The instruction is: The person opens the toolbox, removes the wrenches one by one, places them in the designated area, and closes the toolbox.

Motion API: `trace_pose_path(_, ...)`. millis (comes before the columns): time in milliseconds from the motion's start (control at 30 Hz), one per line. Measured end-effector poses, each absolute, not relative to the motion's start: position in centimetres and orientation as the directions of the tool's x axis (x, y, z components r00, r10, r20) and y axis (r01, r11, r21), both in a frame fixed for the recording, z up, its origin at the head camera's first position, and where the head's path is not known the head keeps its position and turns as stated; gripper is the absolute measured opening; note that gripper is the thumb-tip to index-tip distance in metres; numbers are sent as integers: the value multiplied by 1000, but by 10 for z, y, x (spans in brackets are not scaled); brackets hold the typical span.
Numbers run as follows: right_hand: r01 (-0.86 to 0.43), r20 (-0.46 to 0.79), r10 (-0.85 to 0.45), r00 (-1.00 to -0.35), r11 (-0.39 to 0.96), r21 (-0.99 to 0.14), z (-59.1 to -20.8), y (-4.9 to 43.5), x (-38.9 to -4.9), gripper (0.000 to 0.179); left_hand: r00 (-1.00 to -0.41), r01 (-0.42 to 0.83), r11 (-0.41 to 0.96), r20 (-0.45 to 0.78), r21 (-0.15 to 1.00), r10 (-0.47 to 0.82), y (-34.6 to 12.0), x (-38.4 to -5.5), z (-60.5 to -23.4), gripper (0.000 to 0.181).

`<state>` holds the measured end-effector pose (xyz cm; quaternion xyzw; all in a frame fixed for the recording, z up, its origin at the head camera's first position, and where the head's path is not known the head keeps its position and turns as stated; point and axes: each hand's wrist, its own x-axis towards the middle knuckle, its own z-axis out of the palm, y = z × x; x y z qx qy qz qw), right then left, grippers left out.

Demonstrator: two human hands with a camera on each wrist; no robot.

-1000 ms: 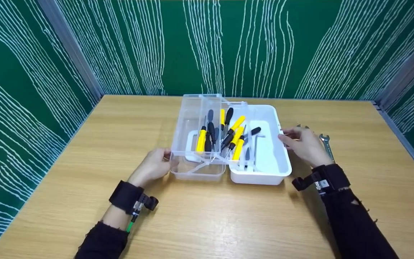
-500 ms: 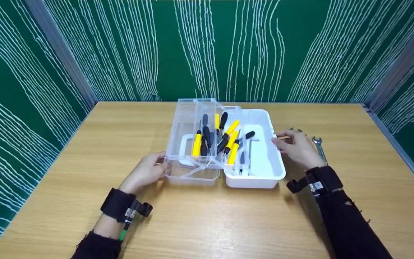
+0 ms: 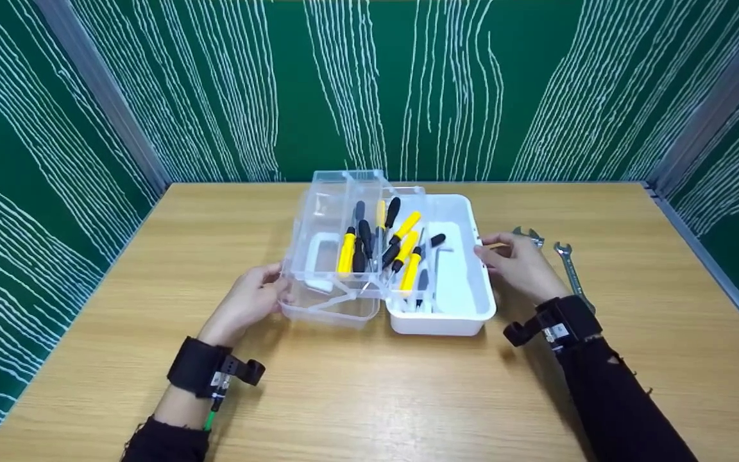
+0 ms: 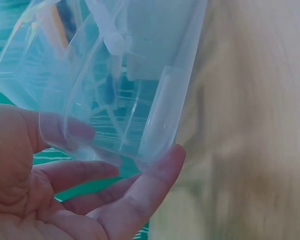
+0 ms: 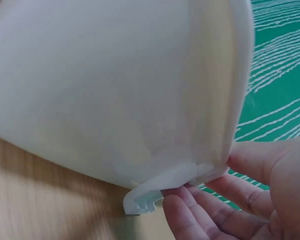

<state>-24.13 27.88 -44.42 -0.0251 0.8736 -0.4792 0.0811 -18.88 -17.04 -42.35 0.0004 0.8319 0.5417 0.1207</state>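
Note:
A plastic toolbox stands open, with a white base (image 3: 459,326) and a clear lid (image 3: 328,314) folded out to the left. My left hand (image 3: 251,298) grips the lid's near left corner; in the left wrist view its thumb overlaps the clear wall and fingers lie beneath. My right hand (image 3: 523,268) pinches the base's right rim, fingers at a clear latch (image 5: 142,200) in the right wrist view. Clear trays (image 3: 331,192) spread between lid and base. Screwdrivers with yellow handles (image 3: 346,251) and black handles (image 3: 393,210) lie in and below them. The lid carries a white handle (image 3: 319,260).
To the right of the box, a wrench (image 3: 568,263) lies on the wooden table (image 3: 376,398), partly behind the right wrist. Another wrench head (image 3: 530,235) shows beyond the right hand. Green panels with white streaks (image 3: 324,90) enclose the table's back and sides.
Both hands have shifted the toolbox slightly left on the table. The lid's outer edge now shows beyond the trays, and more of the wrenches is uncovered. The head view has turned a little too.

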Motion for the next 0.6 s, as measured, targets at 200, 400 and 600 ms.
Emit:
trace_pose_path(200, 30, -108, -112, -988, 543, -839, -447, 274, -241, 55, -981, -84, 493, -159, 866, 112, -173, -189, -413, 48)
trace_pose_path(400, 41, -119, -108, -987, 545, -837, -447, 272, -241, 55, -990, -30, 540, -99, 841, 100, -171, -186, -400, 53)
trace_pose_path(600, 25, -105, -115, -988, 551, -834, -448, 272, -243, 60, -996, 51, 540, 3, 840, 91, -165, -180, -390, 54)
